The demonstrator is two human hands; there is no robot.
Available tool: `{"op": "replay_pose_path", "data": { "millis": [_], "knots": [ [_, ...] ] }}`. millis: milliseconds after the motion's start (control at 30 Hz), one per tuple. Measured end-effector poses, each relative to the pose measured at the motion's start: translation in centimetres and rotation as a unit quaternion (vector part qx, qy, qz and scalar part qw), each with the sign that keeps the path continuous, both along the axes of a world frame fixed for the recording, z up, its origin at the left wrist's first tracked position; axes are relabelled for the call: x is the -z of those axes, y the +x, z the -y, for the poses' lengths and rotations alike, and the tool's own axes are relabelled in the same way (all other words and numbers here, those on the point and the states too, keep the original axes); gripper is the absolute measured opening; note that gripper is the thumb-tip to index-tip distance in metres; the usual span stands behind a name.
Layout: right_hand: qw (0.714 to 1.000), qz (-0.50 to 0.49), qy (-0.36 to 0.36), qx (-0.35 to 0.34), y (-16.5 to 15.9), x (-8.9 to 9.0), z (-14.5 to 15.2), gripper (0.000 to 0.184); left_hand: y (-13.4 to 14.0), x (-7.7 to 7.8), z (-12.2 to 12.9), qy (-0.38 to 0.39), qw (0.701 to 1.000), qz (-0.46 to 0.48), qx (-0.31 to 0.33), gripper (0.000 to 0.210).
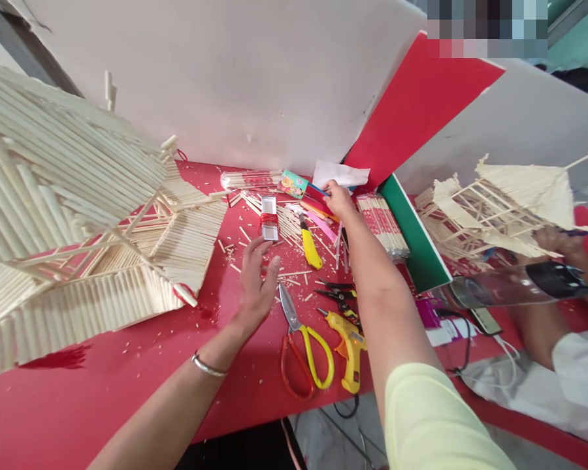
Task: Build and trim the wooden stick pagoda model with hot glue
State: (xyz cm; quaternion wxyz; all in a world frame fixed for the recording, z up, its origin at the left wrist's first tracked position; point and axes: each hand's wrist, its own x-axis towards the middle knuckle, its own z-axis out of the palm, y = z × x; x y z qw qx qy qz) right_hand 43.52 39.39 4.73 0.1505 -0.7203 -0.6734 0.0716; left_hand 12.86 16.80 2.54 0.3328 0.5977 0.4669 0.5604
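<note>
a: which step is in hand?
b: my reading: a reach for materials. right arm is stretched to the far side, right hand (339, 198) between the green packet (293, 185) and the bundled sticks (382, 225), white tissue (340, 175) just beyond.

a: grip?
b: right fingertips bunched beside something blue; cannot tell whether they pinch it. left hand (257, 277) is spread, thumb apart, palm bare. its fingertips are just beside the near end of the small white holder (269, 219); contact unclear.

a: where is that holder?
b: lying on the red table (240, 385), far middle, wound with red cord, loose sticks (287, 225) around it.

a: what does the next move call for?
b: a sure pinch at the right, i'd judge, then a lift over the yellow knife (310, 245) rather than a drag.

a: edges, open room?
b: tight at right: green panel (414, 241) stands beyond the bundles. stick model (78, 183) crowds the left. scissors (296, 324) and glue gun (351, 339) sit toward the near edge. best room: near left, between model and scissors.
</note>
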Motion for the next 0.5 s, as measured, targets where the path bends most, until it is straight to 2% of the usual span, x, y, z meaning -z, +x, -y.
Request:
{"op": "replay_pose_path", "data": {
  "millis": [167, 267, 500],
  "knots": [
    [0.998, 0.044, 0.033, -0.011, 0.3, 0.5, 0.2, 0.031, 0.0, 0.1, -0.1, 0.013, 1.0, 0.0, -0.003, 0.033],
    [0.997, 0.072, 0.04, 0.005, 0.1, 0.5, 0.1, 0.03, 0.0, 0.2, -0.1, 0.014, 1.0, -0.003, 0.0, 0.033],
    [0.99, 0.128, 0.037, 0.047, -0.6, -0.6, 0.4, 0.028, 0.0, 0.3, -0.2, 0.017, 1.0, -0.009, -0.003, 0.033]
  ]
}}
